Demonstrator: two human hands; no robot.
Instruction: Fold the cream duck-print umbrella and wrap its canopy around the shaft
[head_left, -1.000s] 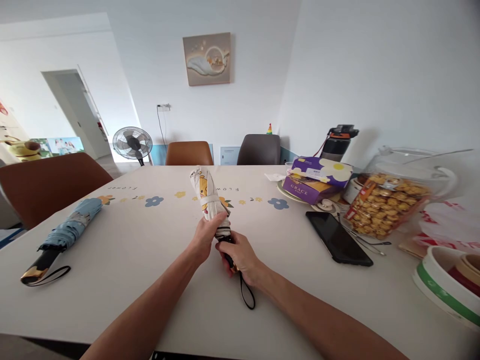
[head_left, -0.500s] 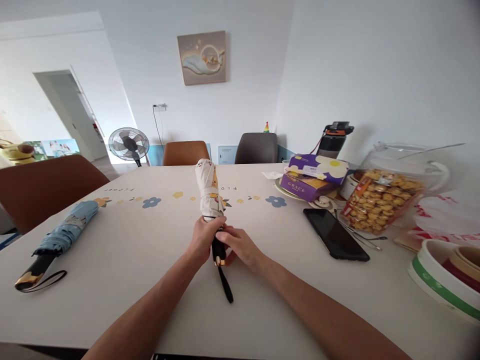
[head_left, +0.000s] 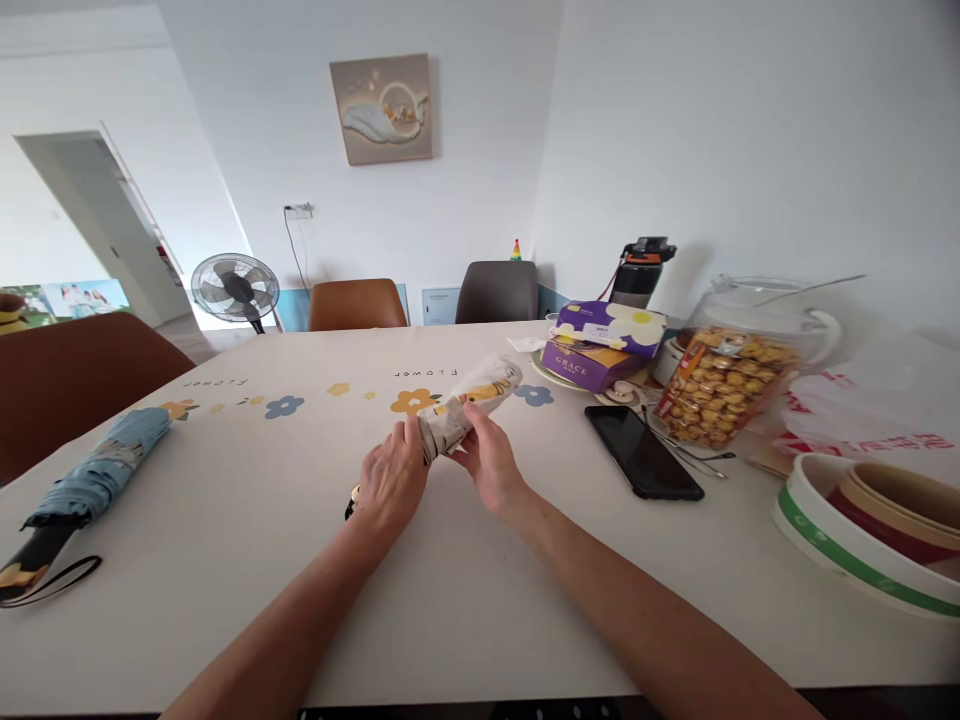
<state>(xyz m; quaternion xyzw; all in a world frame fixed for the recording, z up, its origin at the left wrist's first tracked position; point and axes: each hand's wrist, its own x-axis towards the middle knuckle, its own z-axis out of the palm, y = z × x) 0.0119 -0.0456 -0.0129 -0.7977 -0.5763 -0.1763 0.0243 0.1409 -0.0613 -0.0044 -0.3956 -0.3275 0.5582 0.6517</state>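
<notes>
A folded cream umbrella with yellow cartoon prints lies slanted over the middle of the table, its tip pointing up and right. My left hand is closed around its handle end, which is mostly hidden under the fingers. My right hand grips the folded canopy near its middle, fingers wrapped under the cloth. A second folded umbrella, light blue with a black handle and strap, rests at the table's left edge, apart from both hands.
A black phone lies right of my hands. Behind it are a purple box, a bag of snacks, a clear jar and a black bottle. Stacked bowls sit at the right. Brown chairs ring the table; a fan stands behind.
The cream umbrella has swung from upright to slanting right and low over the table. My right hand has moved from the handle up onto the canopy. The view has shifted right.
</notes>
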